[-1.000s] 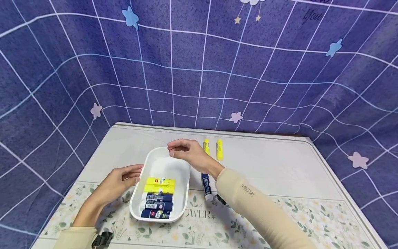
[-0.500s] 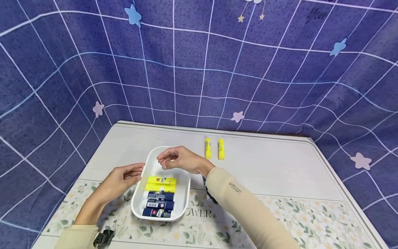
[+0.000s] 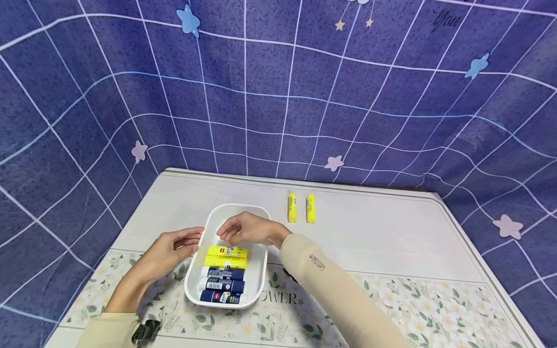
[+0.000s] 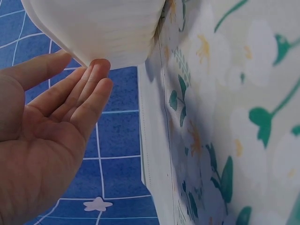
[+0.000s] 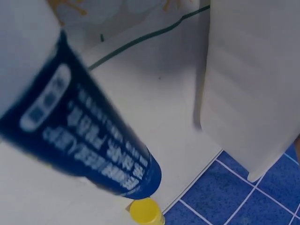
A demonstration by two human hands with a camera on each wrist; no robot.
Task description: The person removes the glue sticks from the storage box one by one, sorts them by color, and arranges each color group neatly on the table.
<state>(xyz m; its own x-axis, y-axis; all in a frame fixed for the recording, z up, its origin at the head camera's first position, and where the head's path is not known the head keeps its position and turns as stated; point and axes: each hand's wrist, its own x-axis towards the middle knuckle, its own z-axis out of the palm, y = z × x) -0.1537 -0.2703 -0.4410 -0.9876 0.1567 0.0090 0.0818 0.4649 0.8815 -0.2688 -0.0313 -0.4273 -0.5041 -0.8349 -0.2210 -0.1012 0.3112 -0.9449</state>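
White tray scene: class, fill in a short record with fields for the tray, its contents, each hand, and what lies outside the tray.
tray: white tray on floral mat
contents: two yellow glue sticks, three dark blue glue sticks, lying side by side
left hand: open, fingertips at the tray's left rim
right hand: over the tray's far half, fingers curled; whether it holds anything cannot be told
outside: two yellow sticks on the table beyond the tray
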